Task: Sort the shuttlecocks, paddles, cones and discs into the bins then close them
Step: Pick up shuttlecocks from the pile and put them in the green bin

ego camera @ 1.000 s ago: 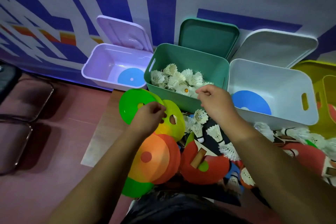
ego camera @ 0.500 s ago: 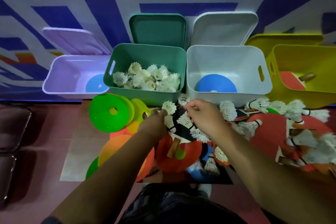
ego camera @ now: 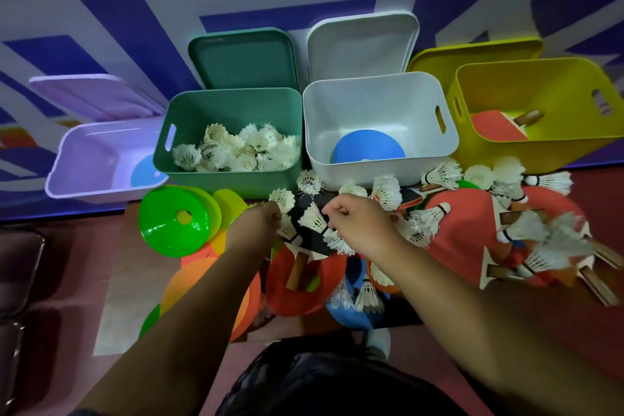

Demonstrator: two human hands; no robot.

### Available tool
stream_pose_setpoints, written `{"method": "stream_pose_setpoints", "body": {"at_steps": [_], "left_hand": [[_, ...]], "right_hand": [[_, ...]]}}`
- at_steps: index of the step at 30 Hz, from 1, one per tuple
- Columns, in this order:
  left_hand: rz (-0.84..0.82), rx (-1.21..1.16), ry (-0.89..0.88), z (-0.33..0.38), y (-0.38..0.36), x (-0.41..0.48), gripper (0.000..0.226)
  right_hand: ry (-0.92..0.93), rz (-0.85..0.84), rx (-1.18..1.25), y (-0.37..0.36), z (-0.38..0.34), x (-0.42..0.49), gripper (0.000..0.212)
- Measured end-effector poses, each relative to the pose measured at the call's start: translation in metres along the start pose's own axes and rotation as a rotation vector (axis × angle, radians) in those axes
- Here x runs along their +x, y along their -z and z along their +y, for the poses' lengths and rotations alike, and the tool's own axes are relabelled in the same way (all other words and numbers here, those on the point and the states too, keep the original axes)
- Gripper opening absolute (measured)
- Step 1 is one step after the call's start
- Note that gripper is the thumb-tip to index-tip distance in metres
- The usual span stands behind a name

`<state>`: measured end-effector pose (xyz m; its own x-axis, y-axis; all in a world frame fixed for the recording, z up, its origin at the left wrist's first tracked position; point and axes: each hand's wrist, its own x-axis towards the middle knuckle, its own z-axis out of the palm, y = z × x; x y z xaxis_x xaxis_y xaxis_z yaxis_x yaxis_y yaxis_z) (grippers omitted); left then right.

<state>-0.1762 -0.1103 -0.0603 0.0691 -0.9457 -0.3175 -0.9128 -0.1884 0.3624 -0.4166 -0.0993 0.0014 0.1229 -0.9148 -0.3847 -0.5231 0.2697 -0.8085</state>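
Left hand (ego camera: 258,224) pinches a shuttlecock (ego camera: 283,199) on near side of green bin (ego camera: 219,181); right hand (ego camera: 359,226) curled among loose shuttlecocks (ego camera: 418,219); can't tell whether it holds one.

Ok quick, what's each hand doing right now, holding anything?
Left hand: pinches a white feather shuttlecock.
Right hand: fingers curled, grip hidden; cannot tell.

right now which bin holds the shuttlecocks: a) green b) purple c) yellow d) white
a: a heap of shuttlecocks lies in the green bin.
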Motion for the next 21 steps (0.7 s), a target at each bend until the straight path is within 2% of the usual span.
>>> {"method": "stream_pose_setpoints", "body": {"at_steps": [6, 11, 13, 18, 21], "left_hand": [[0.101, -0.156, -0.101, 0.002, 0.015, -0.02, 0.013], [0.15, -0.35, -0.146, 0.009, 0.03, -0.04, 0.016], [0.164, -0.43, -0.137, 0.011, 0.037, -0.046, 0.014], [0.222, -0.582, -0.088, 0.002, 0.056, -0.053, 0.014], [0.269, -0.661, -0.04, -0.007, 0.071, -0.056, 0.014]], "right_hand": [[0.039, -0.105, -0.092, -0.015, -0.008, 0.004, 0.026], [0.146, -0.225, -0.342, -0.025, -0.024, 0.012, 0.074], [0.14, -0.236, -0.398, -0.03, -0.028, 0.017, 0.082], [0.187, -0.172, -0.469, -0.037, -0.045, 0.022, 0.053], [0.208, -0.175, -0.454, -0.037, -0.055, 0.03, 0.049]]}}
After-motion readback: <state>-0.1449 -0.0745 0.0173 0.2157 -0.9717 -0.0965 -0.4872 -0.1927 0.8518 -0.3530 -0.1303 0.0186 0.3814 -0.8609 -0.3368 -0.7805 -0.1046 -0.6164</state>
